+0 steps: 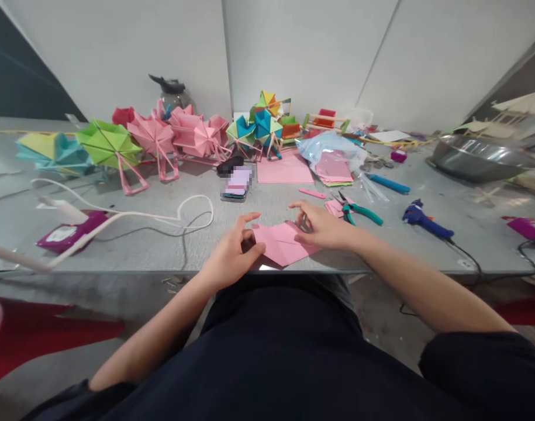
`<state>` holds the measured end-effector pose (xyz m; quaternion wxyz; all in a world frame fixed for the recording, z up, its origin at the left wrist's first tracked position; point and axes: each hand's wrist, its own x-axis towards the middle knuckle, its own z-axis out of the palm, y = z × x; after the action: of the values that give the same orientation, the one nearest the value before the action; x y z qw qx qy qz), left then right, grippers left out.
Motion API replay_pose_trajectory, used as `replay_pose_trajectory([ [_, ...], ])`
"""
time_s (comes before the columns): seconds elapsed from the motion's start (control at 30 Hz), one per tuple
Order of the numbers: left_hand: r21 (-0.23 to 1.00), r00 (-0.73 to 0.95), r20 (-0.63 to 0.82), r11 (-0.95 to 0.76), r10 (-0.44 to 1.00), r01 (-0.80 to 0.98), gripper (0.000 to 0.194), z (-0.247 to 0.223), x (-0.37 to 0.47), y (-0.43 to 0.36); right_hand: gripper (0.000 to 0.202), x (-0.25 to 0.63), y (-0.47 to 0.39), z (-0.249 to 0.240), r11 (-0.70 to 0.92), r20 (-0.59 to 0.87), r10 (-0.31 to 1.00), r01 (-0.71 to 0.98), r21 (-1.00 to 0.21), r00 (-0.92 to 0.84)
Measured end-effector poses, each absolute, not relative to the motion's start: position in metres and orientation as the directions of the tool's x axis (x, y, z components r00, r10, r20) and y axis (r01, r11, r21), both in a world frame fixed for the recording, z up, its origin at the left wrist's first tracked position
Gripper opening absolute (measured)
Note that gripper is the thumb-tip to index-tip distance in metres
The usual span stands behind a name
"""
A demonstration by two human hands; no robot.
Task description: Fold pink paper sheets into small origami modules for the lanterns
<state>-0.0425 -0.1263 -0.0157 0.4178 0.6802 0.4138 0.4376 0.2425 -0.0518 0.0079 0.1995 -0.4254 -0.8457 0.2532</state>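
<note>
A creased sheet of pink paper sits at the table's front edge, partly folded, with its left and right sides tilted up. My left hand pinches its left side between thumb and curled fingers, the index finger stretched out above. At the right side, my right hand grips the same paper, thumb on top and index finger pointing away; its lower fingers are partly hidden. Just beyond the right hand lie small folded pink papers, teal-handled pliers and a pink cutter.
Folded paper models line the back. A phone, flat pink paper and a plastic bag lie mid-table. A blue glue gun and metal bowl stand right; a purple power strip with white cable sits left.
</note>
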Motion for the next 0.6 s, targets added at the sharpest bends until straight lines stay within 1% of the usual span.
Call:
replay_pose_trajectory([
  [0.07, 0.898, 0.331, 0.271, -0.361, 0.904, 0.250, 0.061, -0.016, -0.043, -0.129, 0.041, 0.240, -0.059, 0.004, 0.643, 0.274, 0.763, 0.647, -0.410, -0.585],
  [0.1, 0.871, 0.353, 0.291, -0.399, 0.889, 0.286, 0.053, -0.015, -0.044, -0.131, 0.027, 0.239, -0.064, 0.003, 0.698, 0.304, 0.716, 0.635, -0.332, -0.628],
  [0.13, 0.836, 0.383, 0.313, -0.444, 0.869, 0.323, 0.043, -0.013, -0.044, -0.131, 0.016, 0.238, -0.069, 0.002, 0.745, 0.300, 0.667, 0.608, -0.274, -0.682],
  [0.17, 0.797, 0.424, 0.332, -0.491, 0.843, 0.352, 0.033, -0.012, -0.044, -0.131, 0.012, 0.238, -0.075, 0.002, 0.785, 0.272, 0.619, 0.574, -0.233, -0.737],
  [0.2, 0.759, 0.470, 0.345, -0.536, 0.813, 0.370, 0.024, -0.010, -0.045, -0.132, 0.015, 0.238, -0.081, 0.002, 0.816, 0.235, 0.578, 0.541, -0.205, -0.782],
  [0.27, 0.698, 0.554, 0.348, -0.603, 0.757, 0.386, 0.014, -0.007, -0.045, -0.131, 0.022, 0.238, -0.094, 0.003, 0.844, 0.191, 0.536, 0.513, -0.159, -0.822],
  [0.4, 0.641, 0.629, 0.293, -0.636, 0.720, 0.429, 0.007, -0.006, -0.044, -0.130, 0.025, 0.241, -0.119, 0.005, 0.849, 0.219, 0.526, 0.522, -0.083, -0.821],
  [0.5, 0.647, 0.606, 0.282, -0.614, 0.744, 0.452, 0.009, -0.007, -0.042, -0.129, 0.025, 0.245, -0.133, 0.002, 0.870, 0.223, 0.491, 0.485, -0.084, -0.842],
  [0.6, 0.647, 0.544, 0.293, -0.582, 0.786, 0.492, 0.012, -0.008, -0.039, -0.126, 0.041, 0.247, -0.141, -0.007, 0.872, 0.225, 0.488, 0.483, -0.081, -0.843],
])
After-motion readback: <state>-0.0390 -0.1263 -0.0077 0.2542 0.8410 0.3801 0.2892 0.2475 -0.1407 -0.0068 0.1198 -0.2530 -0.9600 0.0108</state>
